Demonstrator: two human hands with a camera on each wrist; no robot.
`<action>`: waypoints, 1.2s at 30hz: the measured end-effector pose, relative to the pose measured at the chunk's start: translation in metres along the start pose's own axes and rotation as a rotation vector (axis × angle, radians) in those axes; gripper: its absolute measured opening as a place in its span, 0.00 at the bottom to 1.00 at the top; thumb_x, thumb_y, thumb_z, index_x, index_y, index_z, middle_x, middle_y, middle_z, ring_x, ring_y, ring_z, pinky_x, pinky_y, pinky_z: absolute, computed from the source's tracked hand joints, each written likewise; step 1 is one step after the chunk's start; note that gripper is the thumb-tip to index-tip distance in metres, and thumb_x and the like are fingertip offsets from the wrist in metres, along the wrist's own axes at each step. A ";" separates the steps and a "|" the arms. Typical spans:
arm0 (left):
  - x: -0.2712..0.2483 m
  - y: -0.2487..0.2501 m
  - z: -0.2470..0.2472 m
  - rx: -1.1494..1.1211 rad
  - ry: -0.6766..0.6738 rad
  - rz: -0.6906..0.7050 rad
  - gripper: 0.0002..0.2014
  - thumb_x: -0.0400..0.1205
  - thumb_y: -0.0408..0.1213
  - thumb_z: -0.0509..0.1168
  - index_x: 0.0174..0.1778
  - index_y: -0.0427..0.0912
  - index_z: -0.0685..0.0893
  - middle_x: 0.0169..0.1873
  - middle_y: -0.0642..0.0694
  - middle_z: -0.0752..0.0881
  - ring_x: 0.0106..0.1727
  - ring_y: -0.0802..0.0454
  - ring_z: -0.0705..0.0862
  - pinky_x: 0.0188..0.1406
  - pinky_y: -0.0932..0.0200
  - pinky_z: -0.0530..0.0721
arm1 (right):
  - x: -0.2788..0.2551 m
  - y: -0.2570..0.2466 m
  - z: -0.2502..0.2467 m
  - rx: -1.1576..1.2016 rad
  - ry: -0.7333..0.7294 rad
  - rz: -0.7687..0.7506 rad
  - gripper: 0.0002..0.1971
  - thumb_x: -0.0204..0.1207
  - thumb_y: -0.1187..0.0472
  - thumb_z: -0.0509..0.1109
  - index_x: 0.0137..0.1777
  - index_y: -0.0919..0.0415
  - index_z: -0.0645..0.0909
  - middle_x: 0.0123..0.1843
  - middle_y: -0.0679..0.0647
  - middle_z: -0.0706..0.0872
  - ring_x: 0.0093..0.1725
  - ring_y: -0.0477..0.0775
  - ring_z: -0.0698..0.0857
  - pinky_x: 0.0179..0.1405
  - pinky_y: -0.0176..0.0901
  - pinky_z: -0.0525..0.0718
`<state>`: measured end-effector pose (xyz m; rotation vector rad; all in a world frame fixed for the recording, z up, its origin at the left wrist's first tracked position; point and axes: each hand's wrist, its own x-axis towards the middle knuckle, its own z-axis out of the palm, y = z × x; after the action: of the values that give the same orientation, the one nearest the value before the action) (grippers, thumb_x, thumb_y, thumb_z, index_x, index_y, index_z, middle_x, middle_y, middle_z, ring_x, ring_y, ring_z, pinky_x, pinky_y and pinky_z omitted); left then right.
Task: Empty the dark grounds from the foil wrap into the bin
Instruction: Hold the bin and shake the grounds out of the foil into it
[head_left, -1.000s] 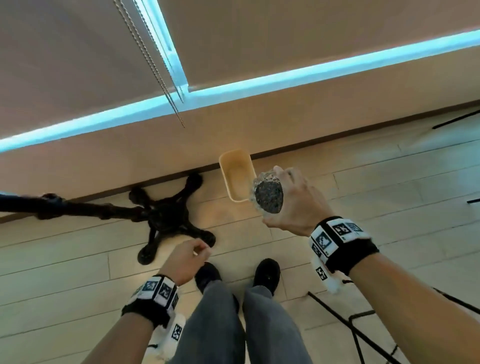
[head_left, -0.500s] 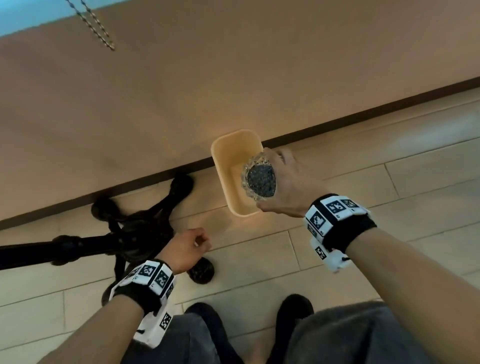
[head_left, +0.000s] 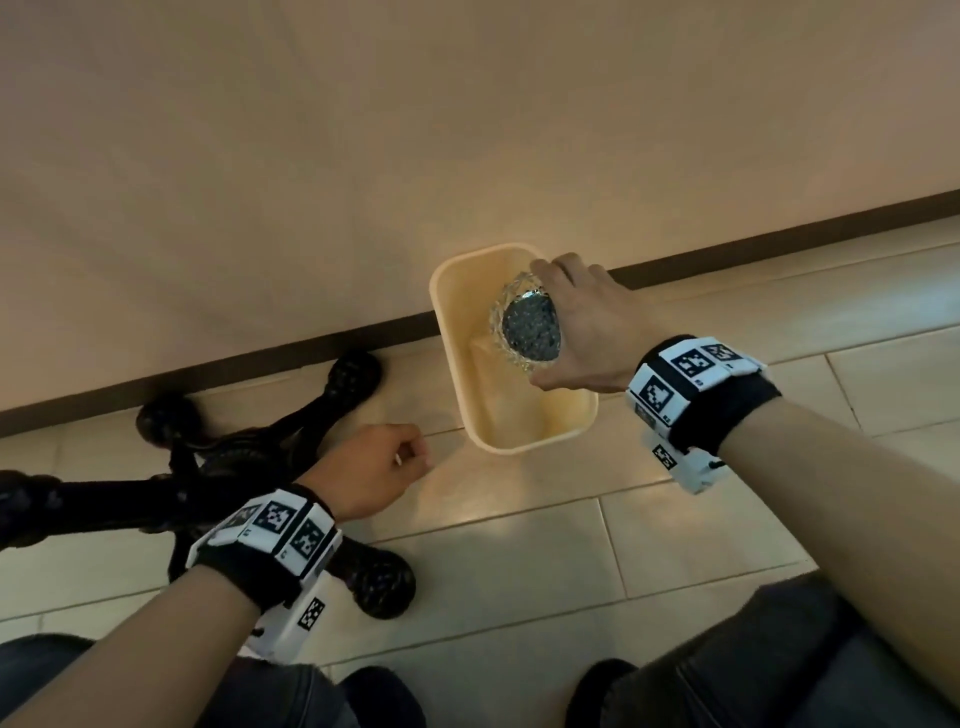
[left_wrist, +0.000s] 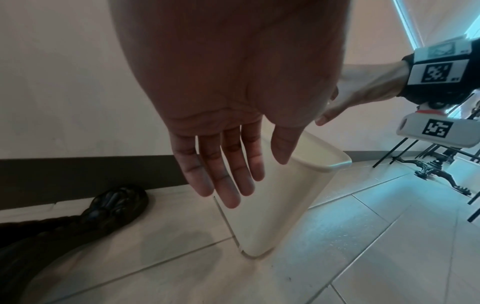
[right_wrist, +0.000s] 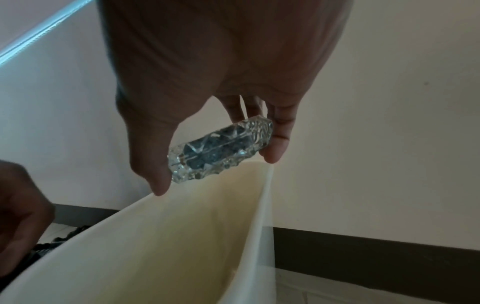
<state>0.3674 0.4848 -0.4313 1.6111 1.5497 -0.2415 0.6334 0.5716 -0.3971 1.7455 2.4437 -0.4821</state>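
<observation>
Right hand (head_left: 587, 327) pinches the foil wrap (right_wrist: 221, 148) by its edges above the bin (head_left: 457, 364); left hand (left_wrist: 228, 102) idle, fingers relaxed. Risk: tipping near the right rim could scatter dark grounds (head_left: 532, 330) onto the floor.

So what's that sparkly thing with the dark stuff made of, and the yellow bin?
The sparkly holder in the right hand looks like clear cut glass rather than foil: see-through, with ridged facets. The dark grounds look grainy. The bin seems smooth matte cream plastic, with thin walls and rounded corners.
</observation>
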 end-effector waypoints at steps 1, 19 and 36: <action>0.003 0.002 -0.001 0.002 0.015 0.009 0.09 0.86 0.47 0.67 0.54 0.47 0.88 0.49 0.50 0.90 0.41 0.55 0.85 0.58 0.48 0.89 | 0.001 0.000 0.001 -0.015 -0.002 -0.006 0.58 0.53 0.36 0.81 0.81 0.58 0.59 0.72 0.57 0.70 0.64 0.61 0.75 0.57 0.55 0.82; 0.034 0.054 0.033 -0.208 0.106 -0.039 0.21 0.87 0.48 0.64 0.46 0.32 0.91 0.44 0.34 0.95 0.51 0.36 0.93 0.62 0.41 0.89 | -0.005 -0.002 0.017 -0.340 0.018 -0.086 0.58 0.50 0.48 0.86 0.81 0.57 0.61 0.76 0.60 0.67 0.65 0.64 0.72 0.60 0.55 0.79; 0.031 0.047 0.030 -0.194 0.091 -0.021 0.19 0.88 0.48 0.63 0.48 0.35 0.90 0.46 0.36 0.95 0.52 0.37 0.93 0.63 0.39 0.89 | 0.010 -0.018 0.030 -0.578 -0.031 -0.189 0.51 0.60 0.59 0.82 0.83 0.59 0.60 0.79 0.62 0.64 0.68 0.69 0.71 0.59 0.58 0.79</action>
<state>0.4277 0.4931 -0.4494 1.4716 1.6077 -0.0277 0.6104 0.5663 -0.4243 1.2673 2.4022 0.1782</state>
